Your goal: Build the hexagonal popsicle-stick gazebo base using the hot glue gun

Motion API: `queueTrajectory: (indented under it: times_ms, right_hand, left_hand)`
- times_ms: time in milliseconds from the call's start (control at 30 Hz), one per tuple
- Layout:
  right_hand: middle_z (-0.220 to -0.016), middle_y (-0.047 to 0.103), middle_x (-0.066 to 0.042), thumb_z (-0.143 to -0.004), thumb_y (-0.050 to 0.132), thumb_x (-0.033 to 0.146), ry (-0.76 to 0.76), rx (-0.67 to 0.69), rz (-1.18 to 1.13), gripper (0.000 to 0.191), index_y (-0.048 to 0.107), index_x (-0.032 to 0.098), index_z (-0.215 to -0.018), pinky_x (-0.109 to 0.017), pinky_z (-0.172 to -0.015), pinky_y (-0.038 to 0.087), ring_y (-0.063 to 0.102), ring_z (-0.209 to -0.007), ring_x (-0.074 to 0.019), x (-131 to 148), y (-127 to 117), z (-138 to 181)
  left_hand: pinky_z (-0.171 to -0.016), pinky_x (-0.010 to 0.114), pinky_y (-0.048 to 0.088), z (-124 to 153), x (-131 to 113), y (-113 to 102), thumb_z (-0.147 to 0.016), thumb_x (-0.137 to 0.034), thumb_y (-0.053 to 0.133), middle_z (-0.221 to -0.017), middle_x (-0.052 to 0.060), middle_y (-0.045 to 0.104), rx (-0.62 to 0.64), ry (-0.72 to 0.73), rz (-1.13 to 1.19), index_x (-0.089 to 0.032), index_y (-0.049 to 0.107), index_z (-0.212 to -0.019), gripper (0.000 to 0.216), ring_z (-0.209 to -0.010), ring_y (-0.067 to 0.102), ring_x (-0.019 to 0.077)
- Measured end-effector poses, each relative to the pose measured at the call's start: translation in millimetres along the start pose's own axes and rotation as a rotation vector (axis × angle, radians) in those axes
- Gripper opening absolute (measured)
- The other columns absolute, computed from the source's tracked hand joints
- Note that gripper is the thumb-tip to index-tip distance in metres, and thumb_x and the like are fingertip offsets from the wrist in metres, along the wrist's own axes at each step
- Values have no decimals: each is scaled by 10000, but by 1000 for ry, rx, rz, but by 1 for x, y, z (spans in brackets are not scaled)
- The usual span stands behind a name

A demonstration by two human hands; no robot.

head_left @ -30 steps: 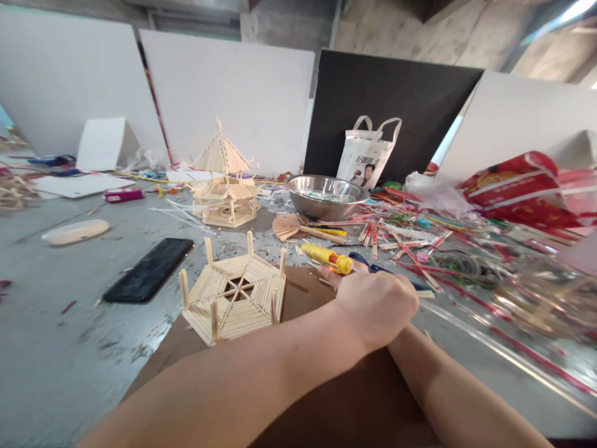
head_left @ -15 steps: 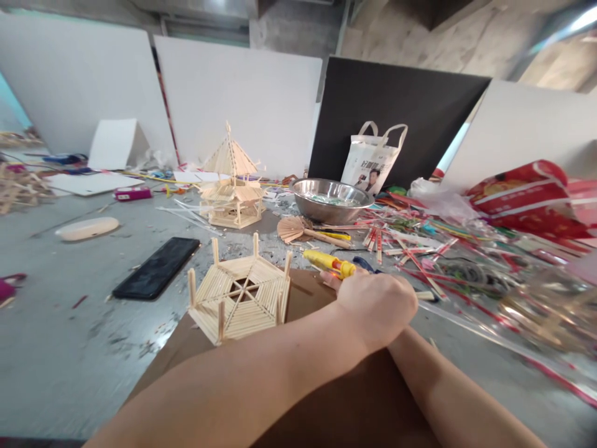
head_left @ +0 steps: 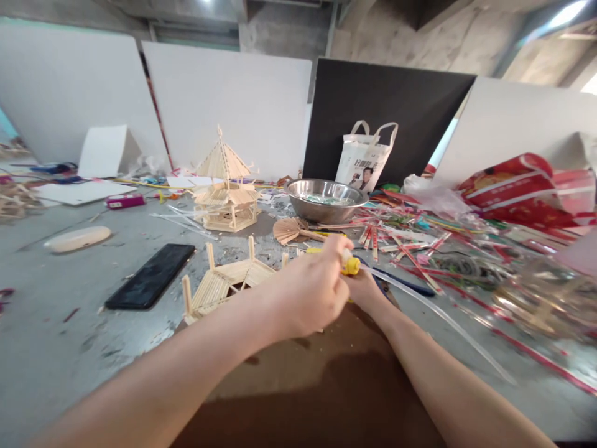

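A yellow hot glue gun (head_left: 352, 266) points left, with a long clear glue stick (head_left: 433, 305) running out of its back end toward the lower right. Behind its rear, my right hand (head_left: 366, 291) is closed around the handle, partly hidden. Across the gun's body lies my left hand (head_left: 312, 289), its fingers curled against it; the hand covers most of the gun. A hexagonal base of thin wooden sticks (head_left: 214, 289) with short upright posts sits just left, partly hidden by my left hand and forearm. Under it is a brown board (head_left: 289, 379).
Beyond stand a stick pagoda (head_left: 227, 202), a steel bowl (head_left: 326, 202) and a white bag (head_left: 366, 158). A wooden fan-shaped piece (head_left: 286, 230) lies before the bowl. A black phone (head_left: 150, 275) and white oval case (head_left: 78, 239) lie left. Red-and-white strips (head_left: 396, 249) clutter the right.
My left hand has moved left from the gun's rear end to across its body, uncovering the clear glue stick and part of my right hand. The view has shifted slightly.
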State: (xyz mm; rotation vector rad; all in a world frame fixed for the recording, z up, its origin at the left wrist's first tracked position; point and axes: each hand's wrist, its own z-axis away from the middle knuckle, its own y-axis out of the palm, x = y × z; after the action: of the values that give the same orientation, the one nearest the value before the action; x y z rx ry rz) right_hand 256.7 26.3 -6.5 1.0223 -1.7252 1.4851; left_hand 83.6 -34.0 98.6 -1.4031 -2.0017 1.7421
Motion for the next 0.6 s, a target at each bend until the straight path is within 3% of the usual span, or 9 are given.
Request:
queueTrajectory:
  times_ms: [100, 300, 467, 533, 600]
  right_hand:
    - [-347, 405, 53, -679, 555, 436, 62, 31, -11, 322, 558, 120, -613, -206, -341, 311, 373, -314, -66, -1, 3, -1]
    - [-316, 406, 57, -622, 575, 462, 111, 34, -69, 312, 535, 155, -580, -189, -326, 275, 348, -299, -57, 6, 3, 0]
    - [-327, 416, 44, -612, 578, 492, 155, 33, -69, 354, 516, 153, -531, -189, -340, 286, 357, -318, -55, 6, 0, 1]
    - [-333, 421, 45, -608, 585, 489, 175, 28, -95, 349, 521, 151, -551, -190, -342, 285, 359, -322, -56, 5, 0, 1]
    - [-330, 416, 53, -605, 596, 472, 178, 39, -123, 329, 539, 148, -598, -189, -336, 275, 354, -314, -55, 4, 0, 1]
  left_hand:
    - [-552, 239, 391, 6, 19, -11, -809, -201, 317, -756, 62, 597, -95, -77, 84, -125, 350, -1079, 282, -593, 532, 116]
    - [-488, 205, 357, 8, 53, -20, -773, -362, 448, -655, 10, 599, -280, -232, 248, -162, 500, -891, 238, -530, 496, 85]
    - [-384, 211, 238, 10, 71, -16, -771, -459, 408, -442, -29, 450, -192, -391, 234, -142, 558, -676, 363, -358, 319, 46]
    - [-387, 214, 244, 12, 75, -17, -785, -462, 374, -380, -37, 372, -118, -435, 196, -142, 549, -603, 407, -350, 325, 55]
    - [-392, 210, 265, 15, 79, -22, -790, -448, 373, -384, -36, 389, -32, -433, 215, -146, 543, -616, 389, -348, 344, 56]
